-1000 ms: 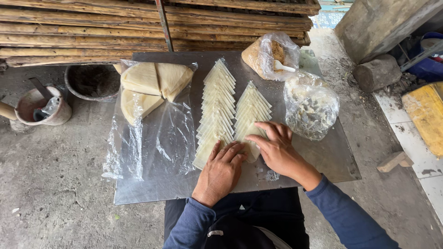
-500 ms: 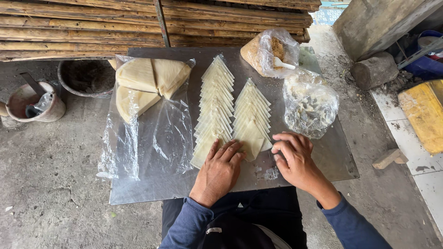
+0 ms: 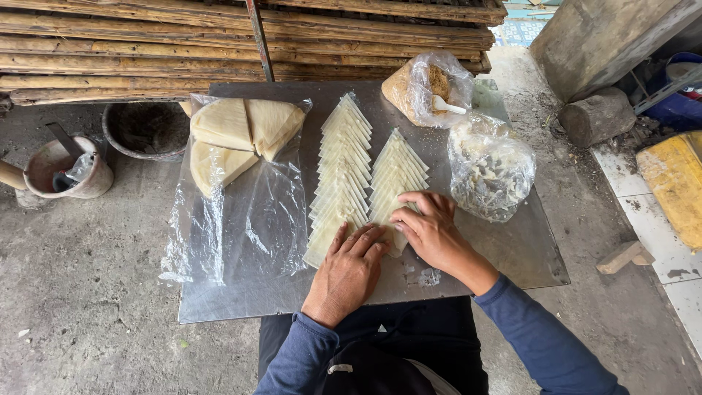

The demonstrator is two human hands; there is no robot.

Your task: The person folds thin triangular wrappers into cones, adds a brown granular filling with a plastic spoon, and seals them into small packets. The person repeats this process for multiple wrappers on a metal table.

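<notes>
Two rows of overlapping pale triangular dough sheets lie on a grey metal board [image 3: 512,256]: a left row [image 3: 340,168] and a right row [image 3: 398,172]. My left hand [image 3: 349,267] rests flat, fingers together, on the near end of the left row. My right hand [image 3: 431,230] presses on the near end of the right row, fingers curled over the last sheet. Neither hand lifts anything.
Stacked wedge-shaped dough sheets [image 3: 241,132] lie on clear plastic [image 3: 241,227] at the board's left. A bag of brown filling with a white spoon [image 3: 428,88] and a bag of white pieces [image 3: 490,168] stand right. Bamboo poles [image 3: 219,44] behind; bowls [image 3: 69,168] on the concrete floor.
My right hand slid off to the right of the right row, then came back onto its near end. My left hand stayed on the left row.
</notes>
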